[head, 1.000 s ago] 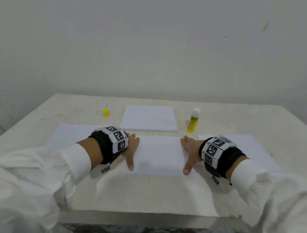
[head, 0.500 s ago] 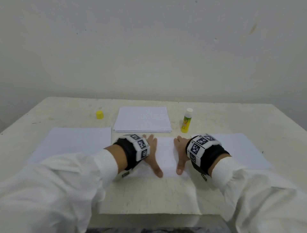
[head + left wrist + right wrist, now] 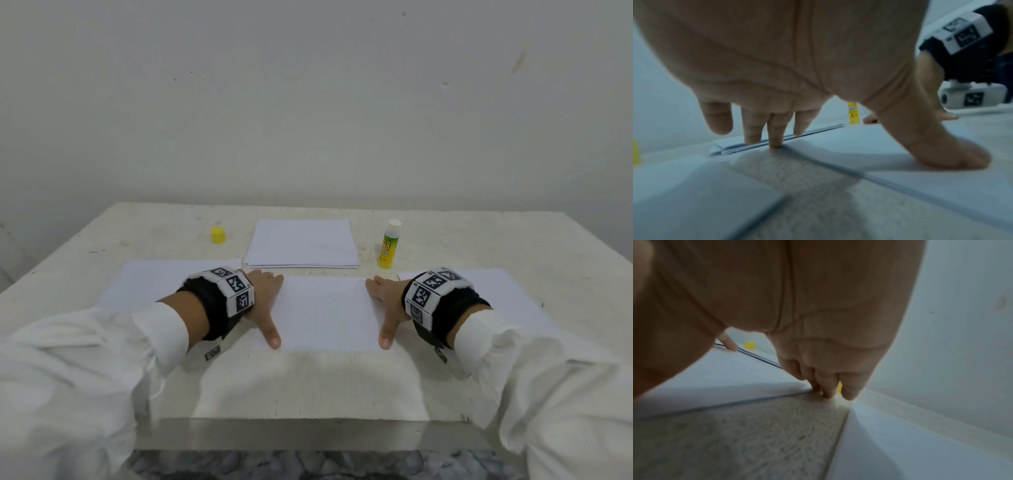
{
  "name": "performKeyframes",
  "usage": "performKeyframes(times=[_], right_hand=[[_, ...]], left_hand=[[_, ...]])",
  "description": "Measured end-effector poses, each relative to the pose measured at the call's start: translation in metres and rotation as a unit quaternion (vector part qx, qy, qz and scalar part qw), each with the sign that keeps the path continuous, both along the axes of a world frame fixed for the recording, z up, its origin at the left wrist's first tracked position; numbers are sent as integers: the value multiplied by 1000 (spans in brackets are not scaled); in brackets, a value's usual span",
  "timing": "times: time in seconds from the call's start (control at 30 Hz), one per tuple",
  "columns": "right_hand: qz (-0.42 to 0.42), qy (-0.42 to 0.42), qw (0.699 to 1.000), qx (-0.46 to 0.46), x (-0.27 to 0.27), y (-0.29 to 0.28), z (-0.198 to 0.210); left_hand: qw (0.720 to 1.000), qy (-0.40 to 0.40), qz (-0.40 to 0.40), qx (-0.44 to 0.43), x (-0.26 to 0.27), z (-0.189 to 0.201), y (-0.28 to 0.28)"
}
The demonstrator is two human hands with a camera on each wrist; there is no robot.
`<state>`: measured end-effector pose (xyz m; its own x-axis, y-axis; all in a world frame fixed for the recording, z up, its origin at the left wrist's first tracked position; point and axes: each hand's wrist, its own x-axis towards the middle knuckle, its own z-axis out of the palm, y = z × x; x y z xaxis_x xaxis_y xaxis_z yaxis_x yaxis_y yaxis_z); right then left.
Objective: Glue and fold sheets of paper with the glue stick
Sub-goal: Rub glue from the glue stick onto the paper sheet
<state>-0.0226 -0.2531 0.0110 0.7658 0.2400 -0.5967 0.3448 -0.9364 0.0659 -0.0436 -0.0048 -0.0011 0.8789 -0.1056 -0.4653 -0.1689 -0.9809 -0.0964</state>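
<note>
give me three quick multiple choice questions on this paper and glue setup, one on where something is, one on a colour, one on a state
1. Where does the glue stick stand?
A. right of the paper stack
B. on the stack
C. in the left hand

2. What colour is the loose cap?
A. red
B. yellow
C. blue

3. What are the left hand and right hand doing?
A. both lifted off the table
B. one gripping the glue stick
C. both pressing flat on the middle sheet

Answers:
1. A, it stands upright on the table just right of the stack.
2. B, the cap left of the stack is yellow.
3. C, spread fingers and thumbs rest on the sheet's two ends.
</note>
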Motion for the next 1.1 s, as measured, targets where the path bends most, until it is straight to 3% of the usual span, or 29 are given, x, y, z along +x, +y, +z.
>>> performKeyframes(times=[0.2,0.37,0.43,0.53,0.63,0.77,0.9,1.0,1.07,1.1], right_hand=[[-15,9,1000,23,-8,1,3],[-58,-1,995,81,-15,0,2],[-113,-33,982,149,-15,0,3],[-195,-23,939,281,-10,3,7],[-206,-25,927,313,0,16,13],[-227,-96,927,282,33,44,17],[-250,-122,932,233,81,68,18],[-234,-108,953,161,112,84,10],[-219,-106,964,109,153,86,-25],[-207,-102,971,68,193,82,-64]], left_hand=[[975,-1,106,-196,-12,3,7],[919,-22,175,-353,-23,2,19],[904,-56,188,-381,-23,3,28],[868,-96,204,-442,-16,9,41],[851,-117,226,-459,-4,17,50],[879,-127,233,-397,30,27,54],[941,-103,193,-257,79,34,51],[972,-66,159,-162,110,31,47],[983,-49,141,-107,125,22,47],[987,-42,132,-85,130,17,48]])
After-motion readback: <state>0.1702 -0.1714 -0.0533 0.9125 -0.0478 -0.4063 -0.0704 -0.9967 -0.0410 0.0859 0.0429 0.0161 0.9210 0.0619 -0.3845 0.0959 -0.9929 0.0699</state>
